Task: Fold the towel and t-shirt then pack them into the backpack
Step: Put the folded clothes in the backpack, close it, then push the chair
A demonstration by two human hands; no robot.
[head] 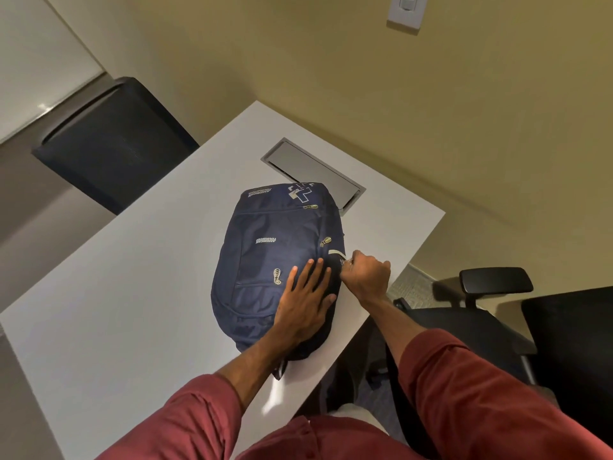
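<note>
Head view. A navy backpack (277, 260) lay flat on a white table (132, 310), front panel up, its top end toward 12 o'clock and its base toward 6. White lettering showed on the front panel and again near the top end, both upside down from this angle. Several pale zipper pulls (277, 276) sat on the front and along the 3 o'clock side.

The left hand (306, 302) was open, palm down, fingers spread and pressed flat on the lower right part of the pack, pointing toward 12. The right hand (366, 275) was closed in a fist at the pack's 3 o'clock edge, pinched on something small there, just beside a pale tab; whether that was a zipper pull could not be told. The two hands sat close, the right just to 3 o'clock of the left fingertips. Both forearms came up from 6 o'clock in rolled red sleeves (464, 393).

A grey metal hatch (311, 167) was set in the tabletop at 12 o'clock of the pack, its near corner touching or hidden by the pack's top. A black chair (497, 310) stood off the table at 3 o'clock, and a dark bin (116, 144) at 10 o'clock on the floor. A white wall switch (406, 11) sat at 1 o'clock.
</note>
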